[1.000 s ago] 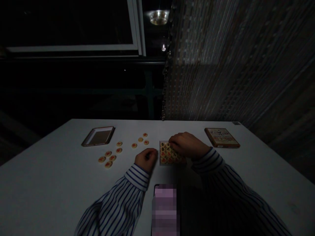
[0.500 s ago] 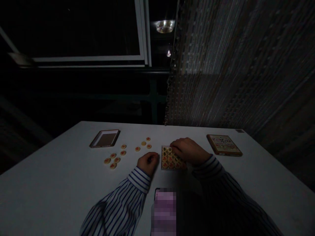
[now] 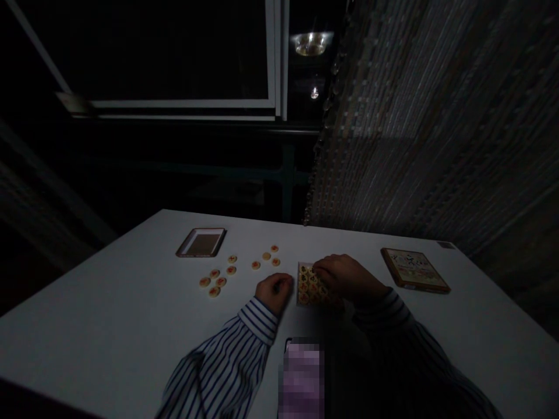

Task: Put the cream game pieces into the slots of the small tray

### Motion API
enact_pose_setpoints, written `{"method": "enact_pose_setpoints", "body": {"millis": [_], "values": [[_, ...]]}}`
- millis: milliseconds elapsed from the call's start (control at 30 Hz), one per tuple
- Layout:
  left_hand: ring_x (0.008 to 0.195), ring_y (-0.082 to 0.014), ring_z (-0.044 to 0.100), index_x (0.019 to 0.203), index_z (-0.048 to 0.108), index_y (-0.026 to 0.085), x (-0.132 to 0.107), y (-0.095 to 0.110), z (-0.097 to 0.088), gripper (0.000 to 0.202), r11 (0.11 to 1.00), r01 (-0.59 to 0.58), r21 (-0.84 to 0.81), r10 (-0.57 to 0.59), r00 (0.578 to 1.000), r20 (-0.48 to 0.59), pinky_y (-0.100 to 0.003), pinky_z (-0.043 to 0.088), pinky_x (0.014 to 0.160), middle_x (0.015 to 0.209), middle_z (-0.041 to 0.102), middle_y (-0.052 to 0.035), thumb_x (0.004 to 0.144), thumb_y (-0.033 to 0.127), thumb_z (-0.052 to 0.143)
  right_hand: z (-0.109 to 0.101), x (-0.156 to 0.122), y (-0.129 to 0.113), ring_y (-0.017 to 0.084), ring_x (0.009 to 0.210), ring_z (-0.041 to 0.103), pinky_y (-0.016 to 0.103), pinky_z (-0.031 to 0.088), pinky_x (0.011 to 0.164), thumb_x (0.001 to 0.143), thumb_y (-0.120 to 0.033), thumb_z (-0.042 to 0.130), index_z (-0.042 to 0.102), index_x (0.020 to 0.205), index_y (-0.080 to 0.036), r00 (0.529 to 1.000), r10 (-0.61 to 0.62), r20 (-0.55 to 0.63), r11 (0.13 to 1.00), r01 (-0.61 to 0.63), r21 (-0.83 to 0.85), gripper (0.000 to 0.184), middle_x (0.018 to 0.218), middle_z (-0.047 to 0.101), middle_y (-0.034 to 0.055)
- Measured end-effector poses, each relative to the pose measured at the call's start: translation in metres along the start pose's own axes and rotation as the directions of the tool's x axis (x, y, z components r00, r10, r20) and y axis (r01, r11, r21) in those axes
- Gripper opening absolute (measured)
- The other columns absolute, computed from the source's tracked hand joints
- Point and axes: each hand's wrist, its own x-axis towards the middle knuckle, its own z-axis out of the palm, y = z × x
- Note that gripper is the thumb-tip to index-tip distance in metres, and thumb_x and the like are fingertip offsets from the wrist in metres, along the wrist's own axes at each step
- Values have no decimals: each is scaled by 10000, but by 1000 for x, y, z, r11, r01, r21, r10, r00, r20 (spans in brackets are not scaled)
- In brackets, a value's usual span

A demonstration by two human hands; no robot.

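Observation:
A small square box [image 3: 299,294] holds rows of round Chinese chess pieces [image 3: 304,286] with black and red characters. My right hand [image 3: 349,276] reaches over the box's far right part, its fingers bent down onto the pieces. Its fingertips are hidden, and I cannot make out what they grip. Just left of the box, my left hand [image 3: 274,291] rests on the table in a loose fist, with a dark gap inside the curl and no piece visible. More loose Chinese chess pieces [image 3: 214,291] lie to the left, mostly with red characters up; one piece [image 3: 266,256] looks blank.
An open shallow box half [image 3: 201,243] sits at the white table's [image 3: 131,314] back left. At the right lies a flat box with a printed picture lid [image 3: 414,269]. A phone [image 3: 302,378] with a blurred screen is near me. A bead curtain [image 3: 371,174] hangs behind.
The whole view has shifted, so things stand further right in it and slightly tilted. Both hands keep nearly the same places beside and over the box.

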Motion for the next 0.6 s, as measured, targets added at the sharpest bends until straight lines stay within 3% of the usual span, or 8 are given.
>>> {"method": "enact_pose_setpoints", "body": {"millis": [167,600], "values": [[658,-129,588,786,646,156,-1,1,-3,208,999,-36,-6,36,998,55,-248,479,644,720,660,-40,734,275,483,6,1,6,159,868,557,259,370,764,857,-288,325,591,983,-167,1000,-9,-2,1000,9,21,318,920,635,73],[647,-134,587,771,648,165,-1,0,-5,173,1000,-18,16,18,999,49,-260,484,646,724,665,-43,711,222,497,8,5,12,176,879,564,276,392,761,816,-231,388,587,1014,-162,996,54,72,998,-51,-40,290,935,633,93]]}}
